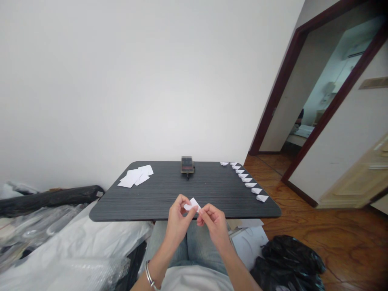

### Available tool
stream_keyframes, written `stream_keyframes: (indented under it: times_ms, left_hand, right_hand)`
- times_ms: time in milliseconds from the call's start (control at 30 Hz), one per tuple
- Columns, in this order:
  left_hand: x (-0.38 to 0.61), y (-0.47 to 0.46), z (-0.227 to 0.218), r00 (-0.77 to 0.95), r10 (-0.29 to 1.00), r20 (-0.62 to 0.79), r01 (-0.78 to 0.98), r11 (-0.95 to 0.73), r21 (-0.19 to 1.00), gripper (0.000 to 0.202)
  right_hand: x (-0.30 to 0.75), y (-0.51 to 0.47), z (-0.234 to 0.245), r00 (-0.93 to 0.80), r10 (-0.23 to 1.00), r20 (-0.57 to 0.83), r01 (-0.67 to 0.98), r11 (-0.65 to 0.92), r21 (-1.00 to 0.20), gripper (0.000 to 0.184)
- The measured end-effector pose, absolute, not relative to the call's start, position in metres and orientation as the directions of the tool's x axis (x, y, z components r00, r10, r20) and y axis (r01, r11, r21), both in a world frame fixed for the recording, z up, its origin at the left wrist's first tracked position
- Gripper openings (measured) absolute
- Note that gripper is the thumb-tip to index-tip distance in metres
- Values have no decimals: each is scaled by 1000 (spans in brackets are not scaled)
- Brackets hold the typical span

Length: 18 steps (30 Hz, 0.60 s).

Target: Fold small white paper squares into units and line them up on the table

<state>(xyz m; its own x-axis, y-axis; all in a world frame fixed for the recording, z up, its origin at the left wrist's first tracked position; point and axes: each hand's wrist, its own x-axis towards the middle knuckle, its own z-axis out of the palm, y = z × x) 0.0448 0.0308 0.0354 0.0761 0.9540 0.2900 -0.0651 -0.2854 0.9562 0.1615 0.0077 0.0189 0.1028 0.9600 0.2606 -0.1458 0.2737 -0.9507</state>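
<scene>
My left hand [178, 216] and my right hand [214, 222] hover over the near edge of a dark ribbed table [157, 202]. Between their fingertips they pinch a small folded piece of white paper [192, 205]. Some loose white paper sheets [135, 176] lie overlapping at the far left of the tabletop. Several small folded white paper pieces [244, 178] form a diagonal row along the table's right edge. Neither hand touches those.
A phone [187, 165] stands upright on a small stand at the table's far edge. Plastic-wrapped goods [60, 246] lie to my left, and a black plastic bag [286, 262] sits on the wooden floor to my right. Beyond it is a doorway.
</scene>
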Motion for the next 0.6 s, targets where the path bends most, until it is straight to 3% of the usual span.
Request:
stream_keyframes:
  times_ms: [200, 600]
  left_hand:
    - [45, 28, 40, 190, 956, 223, -216, -181, 960, 38]
    - [32, 32, 39, 291, 949, 120, -322, -21, 947, 42]
  right_hand:
    - [161, 7, 17, 110, 957, 270, -162, 285, -945, 26]
    - [164, 10, 17, 137, 955, 265, -133, 283, -950, 27]
